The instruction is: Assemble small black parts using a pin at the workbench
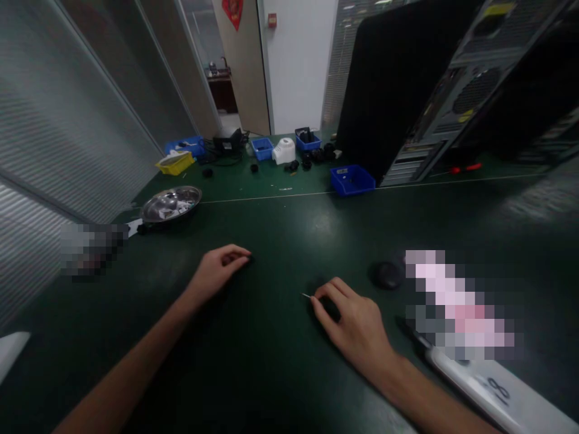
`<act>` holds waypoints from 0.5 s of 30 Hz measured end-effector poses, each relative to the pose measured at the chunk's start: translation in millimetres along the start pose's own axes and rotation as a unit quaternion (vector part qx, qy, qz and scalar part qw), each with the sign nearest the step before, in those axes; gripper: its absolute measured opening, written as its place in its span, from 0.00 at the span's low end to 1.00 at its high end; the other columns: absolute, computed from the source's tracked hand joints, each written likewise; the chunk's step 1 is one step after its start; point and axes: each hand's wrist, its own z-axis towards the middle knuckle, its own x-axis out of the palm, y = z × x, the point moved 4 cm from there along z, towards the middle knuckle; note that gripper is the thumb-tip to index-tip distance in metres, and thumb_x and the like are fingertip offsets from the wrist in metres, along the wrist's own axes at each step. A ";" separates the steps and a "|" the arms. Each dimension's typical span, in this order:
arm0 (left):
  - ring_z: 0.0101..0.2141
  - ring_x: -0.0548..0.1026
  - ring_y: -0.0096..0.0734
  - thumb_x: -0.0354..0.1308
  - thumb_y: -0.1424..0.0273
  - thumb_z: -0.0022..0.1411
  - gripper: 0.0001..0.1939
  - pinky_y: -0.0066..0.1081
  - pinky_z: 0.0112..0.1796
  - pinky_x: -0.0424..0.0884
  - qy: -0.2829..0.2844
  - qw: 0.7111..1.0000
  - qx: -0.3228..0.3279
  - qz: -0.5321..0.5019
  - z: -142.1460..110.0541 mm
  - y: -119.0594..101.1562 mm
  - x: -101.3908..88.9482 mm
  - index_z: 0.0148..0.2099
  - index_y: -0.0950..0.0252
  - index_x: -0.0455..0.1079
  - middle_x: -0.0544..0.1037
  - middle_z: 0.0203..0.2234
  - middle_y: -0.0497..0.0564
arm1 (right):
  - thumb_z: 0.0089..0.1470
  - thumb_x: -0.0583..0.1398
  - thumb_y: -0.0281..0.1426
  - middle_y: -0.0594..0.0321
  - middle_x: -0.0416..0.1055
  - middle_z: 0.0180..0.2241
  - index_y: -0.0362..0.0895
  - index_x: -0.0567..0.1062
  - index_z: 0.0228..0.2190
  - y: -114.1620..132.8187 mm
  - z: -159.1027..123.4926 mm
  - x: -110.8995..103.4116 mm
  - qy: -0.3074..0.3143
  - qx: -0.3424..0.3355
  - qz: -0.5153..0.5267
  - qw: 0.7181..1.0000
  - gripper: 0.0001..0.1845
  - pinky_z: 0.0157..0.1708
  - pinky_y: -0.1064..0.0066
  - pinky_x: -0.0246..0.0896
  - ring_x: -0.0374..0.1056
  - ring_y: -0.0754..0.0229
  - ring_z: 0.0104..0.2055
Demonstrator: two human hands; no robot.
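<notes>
My left hand [221, 266] is held low over the dark green tabletop [280, 355], thumb and forefinger pressed together. A tiny dark spot shows at its fingertips, too small to name. To the right and nearer me, my right hand [353, 316] pinches a thin, pale, pin-like piece [306, 295] between thumb and forefinger. The piece points left, toward the gap between my hands. Just beyond my right hand lies a rounded black object [388, 275], shaped like a computer mouse.
A steel bowl [192, 196] with white scraps stands at the left. Blue bins [353, 184], a yellow bin [176, 166] and a white housing [284, 150] sit farther back. Computer cases [398, 90] stand at right. A white object with dark markings [520, 392] lies at lower right.
</notes>
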 end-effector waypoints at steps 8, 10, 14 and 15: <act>0.45 0.77 0.32 0.55 0.67 0.73 0.12 0.34 0.48 0.72 0.093 0.978 0.185 -0.026 -49.2 -62.4 93.1 0.53 0.57 0.77 0.80 0.46 0.50 | 0.67 0.56 0.37 0.64 0.73 0.37 0.48 0.75 0.36 4.0 -0.6 -4.5 -0.013 0.000 0.043 0.999 0.10 0.34 0.70 0.60 0.71 0.61 0.34; 0.45 0.76 0.33 0.58 0.68 0.71 0.13 0.34 0.47 0.73 0.091 0.977 0.195 -0.006 -50.4 -57.6 91.9 0.56 0.57 0.75 0.80 0.46 0.50 | 0.67 0.56 0.37 0.65 0.73 0.36 0.48 0.75 0.35 4.1 -0.5 -4.2 -0.012 0.000 0.044 0.999 0.10 0.34 0.70 0.59 0.71 0.61 0.34; 0.47 0.76 0.33 0.57 0.73 0.71 0.12 0.37 0.51 0.73 0.071 0.966 0.246 0.016 -50.9 -54.3 90.4 0.54 0.58 0.76 0.80 0.47 0.50 | 0.66 0.56 0.36 0.64 0.73 0.35 0.48 0.75 0.34 3.8 -0.1 -4.3 -0.012 -0.001 0.044 0.999 0.10 0.33 0.70 0.59 0.71 0.61 0.33; 0.47 0.76 0.33 0.57 0.73 0.71 0.12 0.38 0.51 0.73 0.062 0.964 0.258 0.018 -51.3 -54.7 90.9 0.54 0.59 0.76 0.81 0.46 0.50 | 0.66 0.56 0.36 0.64 0.73 0.35 0.47 0.74 0.34 4.0 -0.1 -4.5 -0.013 -0.002 0.045 0.999 0.10 0.33 0.70 0.58 0.71 0.62 0.33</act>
